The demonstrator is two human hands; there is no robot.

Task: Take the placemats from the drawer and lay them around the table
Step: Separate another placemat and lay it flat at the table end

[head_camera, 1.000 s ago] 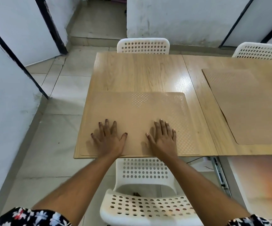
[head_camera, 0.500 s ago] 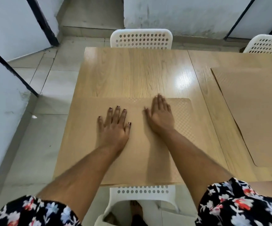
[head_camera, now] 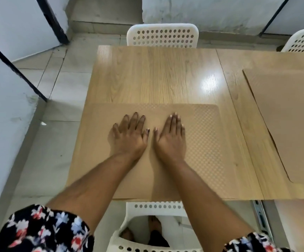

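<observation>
Head view: both hands flat on the near placemat, nothing gripped.

Your left hand [head_camera: 129,135] and right hand [head_camera: 171,136] lie palm-down, side by side, thumbs nearly touching, on the near placemat [head_camera: 200,142]; each grip is open, fingers extended, pressing only. The mat sits on the tabletop [head_camera: 156,75] at the near edge, long axis left-right, and spreads further to your right than to your left. A second placemat [head_camera: 289,115] lies apart, nearer your right hand. Since half a second ago your right hand has drawn back level with the left, and the view has shifted slightly. Judgement: smoothing is near done.
</observation>
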